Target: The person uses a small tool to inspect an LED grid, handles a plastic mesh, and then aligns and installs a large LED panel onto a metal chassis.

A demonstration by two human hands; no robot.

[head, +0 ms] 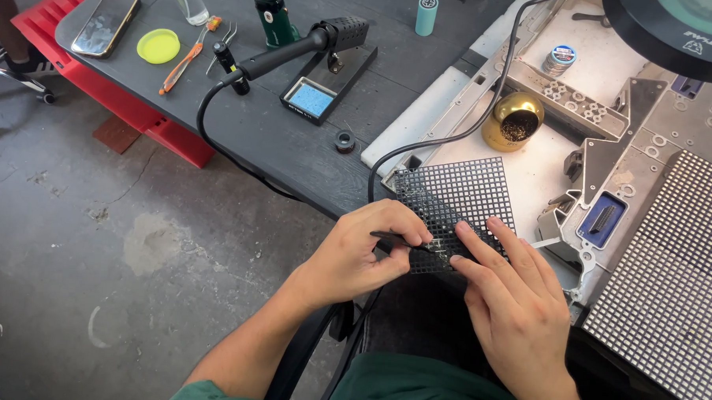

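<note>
A small black grid panel (455, 197) lies on a pale work mat at the table's near edge. My left hand (362, 251) is closed on thin black tweezers (406, 243), whose tips rest on the panel's near edge. My right hand (510, 296) lies flat with its fingers pressing on the panel's near right part, holding nothing. A black cable (441, 140) runs from behind the panel up toward the back.
A soldering-iron stand (316, 96) with a black handle sits on the dark table. Beside it are a phone (103, 23), a yellow lid (158, 46) and orange-handled pliers (179, 64). A brass tip cleaner (515, 120), a larger dotted panel (672, 290) and a magnifier lamp (677, 30) stand at the right.
</note>
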